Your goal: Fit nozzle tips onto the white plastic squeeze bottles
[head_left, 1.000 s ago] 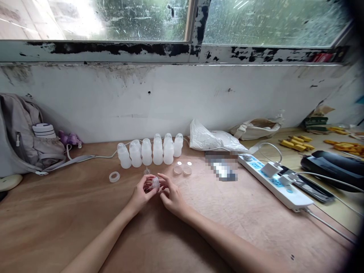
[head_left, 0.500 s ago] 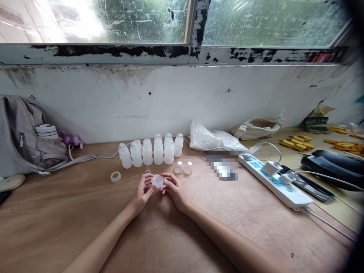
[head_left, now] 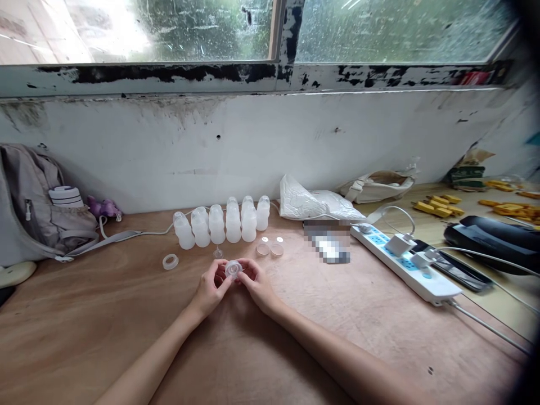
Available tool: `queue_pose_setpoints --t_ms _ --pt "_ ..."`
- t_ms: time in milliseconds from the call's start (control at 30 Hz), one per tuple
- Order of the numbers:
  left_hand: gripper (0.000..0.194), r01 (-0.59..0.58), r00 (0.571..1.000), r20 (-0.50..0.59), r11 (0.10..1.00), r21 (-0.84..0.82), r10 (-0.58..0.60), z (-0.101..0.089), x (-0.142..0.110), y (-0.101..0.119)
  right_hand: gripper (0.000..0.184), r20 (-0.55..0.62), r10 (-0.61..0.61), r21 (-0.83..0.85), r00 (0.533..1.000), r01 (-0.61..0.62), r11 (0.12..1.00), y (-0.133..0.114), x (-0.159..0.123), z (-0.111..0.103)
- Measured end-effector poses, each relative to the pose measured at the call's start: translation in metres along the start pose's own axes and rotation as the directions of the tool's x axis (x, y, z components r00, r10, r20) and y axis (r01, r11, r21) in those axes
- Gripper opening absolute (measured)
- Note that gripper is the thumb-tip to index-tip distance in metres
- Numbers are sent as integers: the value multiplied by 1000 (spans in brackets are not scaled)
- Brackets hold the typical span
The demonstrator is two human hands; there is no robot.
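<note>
Between both hands is a translucent bottle collar ring (head_left: 233, 269), with a clear teat-like piece seated in its middle. My left hand (head_left: 211, 287) is closed on its left side, the thumb at the lower front edge. From the right, my right hand (head_left: 258, 286) grips the same ring, its thumb pressing near the centre. Just beyond the left fingers lies a small clear teat (head_left: 217, 253) on the table. Another collar ring (head_left: 170, 261) rests farther left. Several frosted baby bottles (head_left: 216, 226) with clear caps stand in a row behind the hands.
Clear round discs (head_left: 277, 249) lie right of the bottles. Beyond them are a pixelated flat item (head_left: 328, 243), a white plastic bag (head_left: 316, 203) and a power strip (head_left: 407, 267) with plugged chargers. A grey backpack (head_left: 40, 208) stands at left, its strap and a cable crossing the table (head_left: 105, 315).
My right thumb and fingers have shifted inward over the collar ring, the thumb now pressing closer to its centre. The view has moved slightly; the other things stay where they were.
</note>
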State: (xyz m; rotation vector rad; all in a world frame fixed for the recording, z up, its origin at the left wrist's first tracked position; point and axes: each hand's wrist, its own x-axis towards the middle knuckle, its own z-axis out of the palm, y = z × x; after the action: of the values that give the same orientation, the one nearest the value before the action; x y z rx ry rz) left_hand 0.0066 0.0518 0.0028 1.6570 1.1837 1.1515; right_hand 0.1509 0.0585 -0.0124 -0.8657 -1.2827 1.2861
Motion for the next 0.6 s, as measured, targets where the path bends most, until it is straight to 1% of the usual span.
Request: queue_pose_setpoints --t_ms 167,267,433,600 --pt "20 -50 999 14 997 61 49 -1 0 1 19 38 -63 -170 997 68 983 -1 -3 1" --pt "18 -67 997 36 992 104 63 -2 -1 2 17 60 -92 -243 994 104 964 -2 -5 3" --pt "16 -56 997 57 980 194 46 -2 -1 0 16 65 -105 -327 992 120 937 -2 -5 5" --pt "14 -74 996 63 956 284 59 -1 -2 -3 12 60 -111 -388 992 125 913 -4 -6 7"
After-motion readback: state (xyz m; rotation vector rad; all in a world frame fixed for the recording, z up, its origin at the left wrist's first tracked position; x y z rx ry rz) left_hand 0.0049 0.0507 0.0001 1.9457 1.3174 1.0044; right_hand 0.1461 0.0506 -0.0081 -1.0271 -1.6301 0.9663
